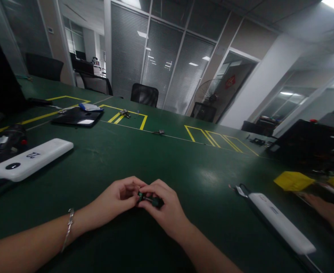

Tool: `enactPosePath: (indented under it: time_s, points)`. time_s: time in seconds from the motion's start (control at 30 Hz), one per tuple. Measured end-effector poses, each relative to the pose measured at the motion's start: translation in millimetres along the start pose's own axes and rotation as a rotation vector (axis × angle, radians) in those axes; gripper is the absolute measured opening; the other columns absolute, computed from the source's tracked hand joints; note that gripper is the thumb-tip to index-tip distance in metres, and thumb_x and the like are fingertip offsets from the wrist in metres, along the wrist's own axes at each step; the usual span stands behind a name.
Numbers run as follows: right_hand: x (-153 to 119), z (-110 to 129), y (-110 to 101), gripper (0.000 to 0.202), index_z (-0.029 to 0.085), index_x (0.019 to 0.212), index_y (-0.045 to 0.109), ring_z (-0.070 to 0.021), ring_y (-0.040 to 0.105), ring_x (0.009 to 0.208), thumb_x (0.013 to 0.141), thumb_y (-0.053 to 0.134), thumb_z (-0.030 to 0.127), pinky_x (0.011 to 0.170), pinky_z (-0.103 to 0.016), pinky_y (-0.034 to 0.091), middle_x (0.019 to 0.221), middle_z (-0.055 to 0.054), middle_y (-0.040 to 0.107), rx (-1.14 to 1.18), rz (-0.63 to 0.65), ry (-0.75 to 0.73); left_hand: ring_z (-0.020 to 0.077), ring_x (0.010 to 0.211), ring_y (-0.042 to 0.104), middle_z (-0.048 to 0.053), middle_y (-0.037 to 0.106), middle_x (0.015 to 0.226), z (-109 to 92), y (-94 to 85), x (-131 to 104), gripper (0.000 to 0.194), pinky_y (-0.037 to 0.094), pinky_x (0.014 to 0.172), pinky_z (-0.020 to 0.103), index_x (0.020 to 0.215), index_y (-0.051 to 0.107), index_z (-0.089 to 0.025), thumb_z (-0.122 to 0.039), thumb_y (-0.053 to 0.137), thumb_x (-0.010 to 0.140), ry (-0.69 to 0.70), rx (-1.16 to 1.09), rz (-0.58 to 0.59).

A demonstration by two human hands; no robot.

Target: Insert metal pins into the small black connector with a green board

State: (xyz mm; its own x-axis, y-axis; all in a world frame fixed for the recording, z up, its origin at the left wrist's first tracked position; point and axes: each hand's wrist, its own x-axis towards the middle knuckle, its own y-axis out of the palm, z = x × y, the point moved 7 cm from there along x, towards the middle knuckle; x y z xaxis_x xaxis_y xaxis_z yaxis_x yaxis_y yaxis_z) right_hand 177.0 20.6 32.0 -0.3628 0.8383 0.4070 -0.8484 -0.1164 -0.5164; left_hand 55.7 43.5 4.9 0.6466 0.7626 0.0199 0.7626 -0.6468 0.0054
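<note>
Left hand (pixel 123 196) and right hand (pixel 164 204) pinching small dark part (pixel 155 201), fingers hiding much, white case (pixel 282 223) between them and person's blurred hand (pixel 319 204)

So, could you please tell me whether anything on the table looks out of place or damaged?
Nothing looks clearly spilled or damaged. Slightly odd, perhaps: a small metallic piece lies alone on the green table, outside the yellow markings, apart from the small metallic parts among them.

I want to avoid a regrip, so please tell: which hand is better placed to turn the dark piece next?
Probably the right hand: the dark piece lies within its fingers, while the left hand is at the small green part.
</note>
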Motion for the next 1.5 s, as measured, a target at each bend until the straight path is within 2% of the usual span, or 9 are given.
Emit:
enactPosePath:
  time_s: [0.23,0.37,0.73,0.97,1.23,1.5]
  points:
    - [0.1,-3.3,-5.1,0.031,0.022,0.106,0.066,-0.014,0.058,0.078,0.078,0.07,0.01,0.068,-0.025,0.045,0.09,-0.002,0.059,0.043,-0.032,0.049,0.0191,0.089,0.063,0.005,0.067,0.1,1.0,-1.3,-0.3,0.022,0.048,0.081,0.034,0.104,0.06,-0.017,-0.017,0.062,0.082,-0.027,-0.086,-0.045]
    - [0.2,-5.9,-7.2,0.029,0.023,0.104,0.067,-0.0139,0.057,0.077,0.079,0.068,0.008,0.067,-0.024,0.044,0.091,-0.001,0.06,0.031,-0.048,0.065,0.0191,0.09,0.063,0.006,0.067,0.102,4.8,-1.9,0.2,0.026,0.049,0.082,0.035,0.108,0.057,-0.016,-0.017,0.063,0.082,-0.039,-0.134,-0.044]
    - [0.2,-8.8,-5.8,0.028,0.023,0.105,0.066,-0.0139,0.056,0.076,0.08,0.066,0.009,0.066,-0.024,0.044,0.089,-0.001,0.059,0.04,-0.046,0.06,0.0195,0.091,0.063,0.006,0.068,0.098,3.2,-3.0,1.6,0.025,0.047,0.082,0.034,0.102,0.058,-0.015,-0.011,0.063,0.078,-0.017,-0.069,-0.093]
    - [0.4,-12.0,-2.3,0.027,0.022,0.104,0.063,-0.0139,0.054,0.073,0.08,0.064,0.009,0.064,-0.025,0.043,0.086,0.0,0.058,0.016,-0.043,0.104,0.0216,0.096,0.062,0.006,0.067,0.1,-3.0,1.9,1.3,0.026,0.046,0.085,0.037,0.105,0.057,-0.015,-0.014,0.063,0.079,-0.005,-0.033,-0.069]
    - [-1.7,-14.5,-0.6,0.027,0.023,0.106,0.06,-0.0149,0.056,0.078,0.083,0.06,0.009,0.067,-0.026,0.045,0.092,-0.001,0.059,0.009,-0.002,0.121,0.0209,0.089,0.061,0.007,0.065,0.098,-4.6,3.0,-0.3,0.026,0.047,0.079,0.036,0.103,0.058,-0.014,-0.012,0.06,0.078,0.027,0.014,-0.084]
    - [-0.8,-16.4,0.9,0.026,0.023,0.107,0.059,-0.0156,0.056,0.076,0.083,0.058,0.011,0.066,-0.027,0.046,0.091,-0.002,0.059,-0.002,0.002,0.124,0.0189,0.089,0.059,0.005,0.063,0.097,-5.1,1.3,-0.3,0.025,0.047,0.081,0.035,0.106,0.058,-0.017,-0.015,0.062,0.081,0.021,0.001,-0.058]
